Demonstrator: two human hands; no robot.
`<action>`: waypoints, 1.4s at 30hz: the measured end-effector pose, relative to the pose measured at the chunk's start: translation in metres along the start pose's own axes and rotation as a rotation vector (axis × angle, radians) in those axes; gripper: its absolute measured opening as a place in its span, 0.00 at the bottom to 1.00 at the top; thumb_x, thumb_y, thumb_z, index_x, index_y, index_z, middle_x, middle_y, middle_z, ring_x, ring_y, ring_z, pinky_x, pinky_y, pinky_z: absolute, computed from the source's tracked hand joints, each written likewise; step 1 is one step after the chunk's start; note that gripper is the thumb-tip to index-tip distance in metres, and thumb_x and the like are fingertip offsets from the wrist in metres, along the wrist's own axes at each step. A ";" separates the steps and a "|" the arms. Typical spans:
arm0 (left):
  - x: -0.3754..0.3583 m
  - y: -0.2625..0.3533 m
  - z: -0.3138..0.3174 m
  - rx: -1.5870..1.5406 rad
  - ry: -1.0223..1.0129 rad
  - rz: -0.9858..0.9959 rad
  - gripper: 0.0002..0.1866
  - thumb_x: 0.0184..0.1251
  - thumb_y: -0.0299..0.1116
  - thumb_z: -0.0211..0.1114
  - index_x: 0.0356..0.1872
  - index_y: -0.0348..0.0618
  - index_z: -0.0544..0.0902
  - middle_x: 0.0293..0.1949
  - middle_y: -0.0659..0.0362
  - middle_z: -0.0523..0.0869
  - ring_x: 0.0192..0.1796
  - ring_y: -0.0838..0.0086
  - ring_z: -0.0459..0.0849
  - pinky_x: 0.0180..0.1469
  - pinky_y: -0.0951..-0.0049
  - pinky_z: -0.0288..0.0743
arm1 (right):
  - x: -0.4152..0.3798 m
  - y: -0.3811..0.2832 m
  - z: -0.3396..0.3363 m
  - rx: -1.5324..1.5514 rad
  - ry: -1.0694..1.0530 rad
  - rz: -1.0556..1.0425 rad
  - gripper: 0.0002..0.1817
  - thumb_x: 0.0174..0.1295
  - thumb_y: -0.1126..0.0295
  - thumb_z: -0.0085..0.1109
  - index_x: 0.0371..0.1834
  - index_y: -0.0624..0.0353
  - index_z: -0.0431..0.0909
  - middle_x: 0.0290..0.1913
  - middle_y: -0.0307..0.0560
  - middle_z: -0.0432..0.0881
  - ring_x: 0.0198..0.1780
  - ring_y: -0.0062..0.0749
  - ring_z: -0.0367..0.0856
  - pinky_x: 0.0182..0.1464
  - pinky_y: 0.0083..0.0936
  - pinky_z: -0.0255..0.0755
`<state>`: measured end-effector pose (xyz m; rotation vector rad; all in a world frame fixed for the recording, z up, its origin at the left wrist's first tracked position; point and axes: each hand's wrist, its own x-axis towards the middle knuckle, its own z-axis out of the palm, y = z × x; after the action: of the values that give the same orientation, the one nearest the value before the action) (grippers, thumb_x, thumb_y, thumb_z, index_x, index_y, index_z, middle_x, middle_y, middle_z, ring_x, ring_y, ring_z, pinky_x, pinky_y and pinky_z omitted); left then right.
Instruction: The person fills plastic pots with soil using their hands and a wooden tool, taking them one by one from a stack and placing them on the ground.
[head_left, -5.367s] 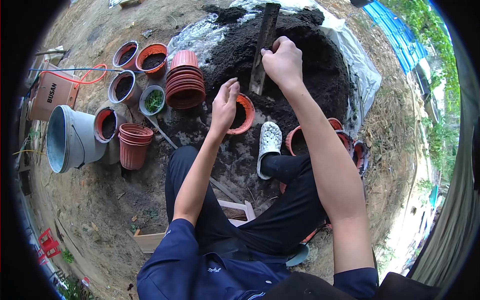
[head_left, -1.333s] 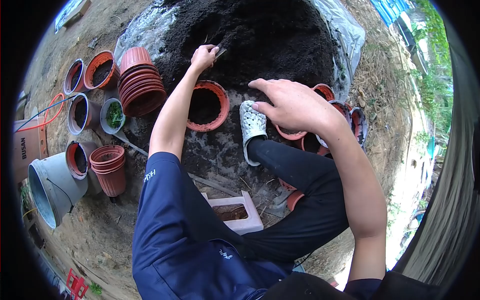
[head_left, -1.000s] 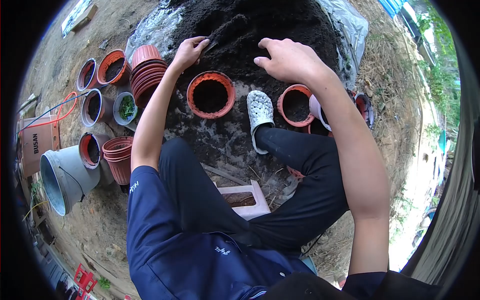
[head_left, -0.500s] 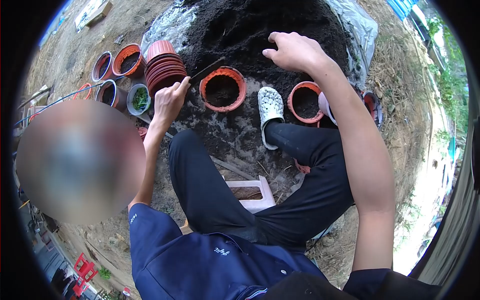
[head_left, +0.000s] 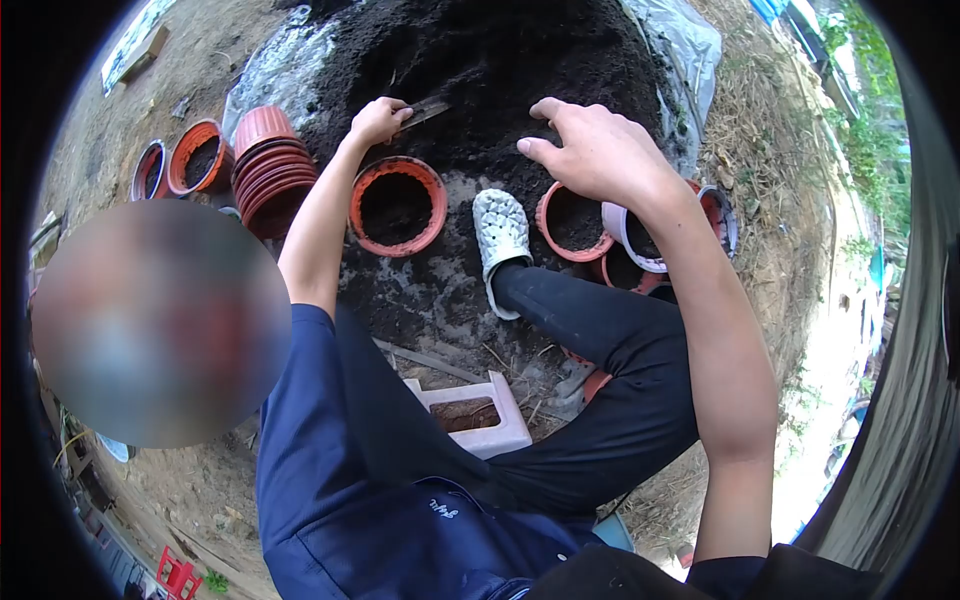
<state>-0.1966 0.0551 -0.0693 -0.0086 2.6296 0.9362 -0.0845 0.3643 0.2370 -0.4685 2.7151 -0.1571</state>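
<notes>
My left hand [head_left: 380, 121] is closed around a trowel-like tool with a flat, dark blade [head_left: 428, 110]. The blade lies at the near edge of a dark soil heap [head_left: 490, 60]; its handle is hidden in my fist. Just below that hand stands an orange plastic pot [head_left: 400, 246] with soil inside. My right hand [head_left: 605, 150] hovers empty over the right side of the soil, thumb and fingers apart. Below it is a second orange pot [head_left: 545, 232] holding soil, beside a pale-rimmed pot [head_left: 612, 222] partly covered by my forearm.
Stacked reddish-brown pots [head_left: 270, 170] lean at the left, with an orange soil-filled pot [head_left: 200, 158] beyond. A plastic sheet [head_left: 690, 60] edges the heap. My foot in a white clog [head_left: 501, 235] stands between the pots. A pale plastic stool [head_left: 500, 432] is between my legs.
My left hand has moved forward, bringing the blade from beside the pot to the soil heap. My right hand stays raised and open. The view has shifted slightly.
</notes>
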 end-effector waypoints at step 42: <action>-0.283 0.000 -0.038 0.845 0.518 0.396 0.18 0.74 0.32 0.62 0.62 0.48 0.84 0.29 0.59 0.83 0.32 0.66 0.88 0.36 0.63 0.80 | 0.052 -0.025 0.186 0.308 -0.169 0.250 0.30 0.68 0.52 0.66 0.66 0.62 0.82 0.67 0.65 0.82 0.69 0.52 0.82 0.69 0.47 0.77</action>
<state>0.0572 0.0013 0.0503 0.5570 3.3715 -0.1970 -0.0509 0.3151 0.0515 -0.0491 2.4964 -0.4371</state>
